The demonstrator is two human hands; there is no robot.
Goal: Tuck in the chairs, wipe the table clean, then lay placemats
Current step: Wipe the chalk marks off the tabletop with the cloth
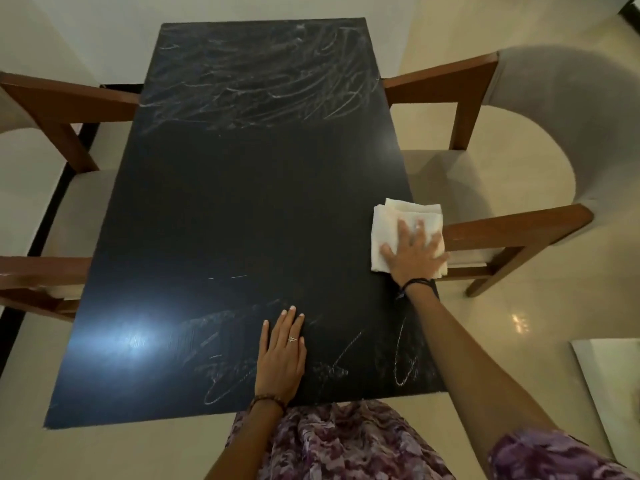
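A long black table [242, 209] runs away from me, with white scribble marks across its far end and along its near edge. My right hand [414, 252] presses flat with spread fingers on a folded white cloth [391, 220] at the table's right edge. My left hand [282, 355] lies flat on the table near the front edge, fingers together, holding nothing. A wooden chair with a pale seat [491, 174] stands at the right side, its seat partly under the table. Another wooden chair [52, 188] stands at the left side.
A glossy cream tiled floor [519, 323] surrounds the table. A white flat object [609, 382] lies on the floor at the lower right. A white wall [104, 29] rises behind the table's far end. A bright light reflects on the table's near left.
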